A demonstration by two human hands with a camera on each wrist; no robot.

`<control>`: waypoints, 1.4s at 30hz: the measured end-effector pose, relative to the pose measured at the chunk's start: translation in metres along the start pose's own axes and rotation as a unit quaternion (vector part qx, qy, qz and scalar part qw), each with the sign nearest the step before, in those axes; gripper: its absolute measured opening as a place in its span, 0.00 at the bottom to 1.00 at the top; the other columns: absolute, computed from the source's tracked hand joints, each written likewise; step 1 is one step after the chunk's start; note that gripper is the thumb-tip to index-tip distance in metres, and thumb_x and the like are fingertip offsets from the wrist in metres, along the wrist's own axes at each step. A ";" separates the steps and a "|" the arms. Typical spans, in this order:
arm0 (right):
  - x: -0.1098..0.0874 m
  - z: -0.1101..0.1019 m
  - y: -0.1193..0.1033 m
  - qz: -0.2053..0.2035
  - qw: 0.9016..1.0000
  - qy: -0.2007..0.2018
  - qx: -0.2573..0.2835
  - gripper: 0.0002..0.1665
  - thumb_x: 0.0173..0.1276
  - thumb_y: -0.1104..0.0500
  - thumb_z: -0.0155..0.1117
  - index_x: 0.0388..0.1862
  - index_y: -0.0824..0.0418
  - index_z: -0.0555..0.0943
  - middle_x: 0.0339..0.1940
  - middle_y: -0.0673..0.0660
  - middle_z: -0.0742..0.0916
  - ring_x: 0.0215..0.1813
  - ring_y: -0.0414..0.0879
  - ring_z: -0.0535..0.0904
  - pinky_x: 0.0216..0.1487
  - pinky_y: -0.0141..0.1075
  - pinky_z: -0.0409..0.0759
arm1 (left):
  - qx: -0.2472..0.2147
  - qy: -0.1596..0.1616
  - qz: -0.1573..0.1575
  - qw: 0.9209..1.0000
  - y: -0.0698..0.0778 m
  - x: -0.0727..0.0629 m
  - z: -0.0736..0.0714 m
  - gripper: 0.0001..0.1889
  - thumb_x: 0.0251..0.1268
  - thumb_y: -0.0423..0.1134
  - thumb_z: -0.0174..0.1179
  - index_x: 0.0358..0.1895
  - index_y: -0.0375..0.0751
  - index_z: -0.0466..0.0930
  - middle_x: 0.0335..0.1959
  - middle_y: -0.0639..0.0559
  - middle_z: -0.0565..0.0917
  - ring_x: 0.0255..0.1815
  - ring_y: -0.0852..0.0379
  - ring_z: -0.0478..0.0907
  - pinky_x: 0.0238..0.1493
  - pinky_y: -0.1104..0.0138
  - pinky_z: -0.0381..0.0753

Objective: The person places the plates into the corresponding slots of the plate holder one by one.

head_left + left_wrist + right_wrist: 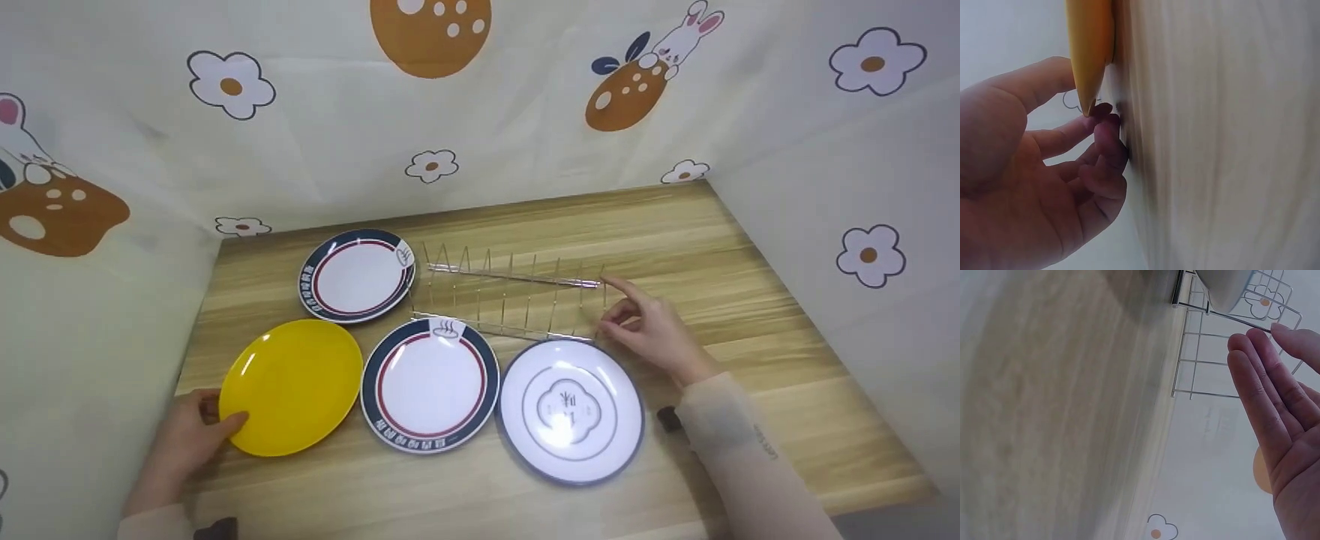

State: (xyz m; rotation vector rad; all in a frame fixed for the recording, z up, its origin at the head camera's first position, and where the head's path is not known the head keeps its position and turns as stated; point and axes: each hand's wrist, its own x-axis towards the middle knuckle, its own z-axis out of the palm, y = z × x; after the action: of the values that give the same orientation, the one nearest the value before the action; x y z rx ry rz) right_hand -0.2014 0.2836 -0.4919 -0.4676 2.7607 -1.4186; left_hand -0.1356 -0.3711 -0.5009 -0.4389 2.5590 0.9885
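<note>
My left hand (pixel 184 439) holds a yellow plate (pixel 292 386) at its left rim, thumb on top and fingers beneath. In the left wrist view the plate's edge (pixel 1088 73) stands between thumb and fingers, just off the wood. At the right end of a metal wire dish rack (pixel 517 279), my right hand (pixel 656 334) reaches with its index finger to the far rail. Its straight fingers (pixel 1264 399) and thumb come up to the rack's wires in the right wrist view; firm contact is hard to judge. A white plate with a grey emblem (pixel 562 465) lies nearby.
Two white plates with dark blue rims lie flat, one at the back left (pixel 360 281) and one in the middle (pixel 431 382), close before the rack. A patterned cloth (pixel 517 97) walls the wooden table (pixel 750 315) at the back and sides.
</note>
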 end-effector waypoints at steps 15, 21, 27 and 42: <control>0.003 -0.001 0.002 0.011 1.000 -0.003 -0.002 0.45 0.67 0.66 0.72 0.80 0.54 0.65 0.38 0.57 0.91 0.42 0.50 0.90 0.47 0.37 0.89 | -0.264 -0.050 -0.003 0.963 -0.003 -0.017 -0.012 0.35 0.81 0.39 0.51 0.81 0.41 0.41 0.65 0.36 0.73 0.52 0.56 0.83 0.53 0.69 0.86; 0.002 -0.001 0.003 0.004 1.000 0.001 -0.007 0.45 0.67 0.67 0.72 0.80 0.52 0.66 0.38 0.55 0.91 0.43 0.48 0.89 0.48 0.35 0.89 | -0.417 -0.103 0.023 0.903 -0.010 -0.031 -0.021 0.29 0.82 0.39 0.53 0.73 0.70 0.51 0.51 0.64 0.84 0.51 0.57 0.87 0.56 0.62 0.87; 0.001 0.000 0.003 -0.002 1.000 0.005 0.003 0.46 0.66 0.66 0.73 0.80 0.54 0.65 0.38 0.57 0.91 0.44 0.49 0.89 0.49 0.38 0.89 | -0.413 -0.122 0.084 0.899 -0.010 -0.037 -0.021 0.39 0.81 0.36 0.52 0.82 0.71 0.42 0.57 0.65 0.83 0.56 0.59 0.86 0.57 0.61 0.87; 0.002 0.001 0.006 -0.018 1.000 0.017 0.009 0.45 0.64 0.69 0.73 0.79 0.57 0.67 0.37 0.56 0.90 0.43 0.48 0.88 0.47 0.36 0.89 | -0.446 -0.059 0.217 0.866 0.014 -0.050 -0.016 0.34 0.76 0.22 0.50 0.76 0.58 0.54 0.63 0.62 0.80 0.56 0.61 0.85 0.56 0.67 0.86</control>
State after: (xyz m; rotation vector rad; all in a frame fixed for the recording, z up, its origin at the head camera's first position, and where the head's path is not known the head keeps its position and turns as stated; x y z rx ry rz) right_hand -0.2043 0.2854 -0.4971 -0.5004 2.7772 -1.4715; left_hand -0.1008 -0.3648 -0.4600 0.0061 1.9657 2.2815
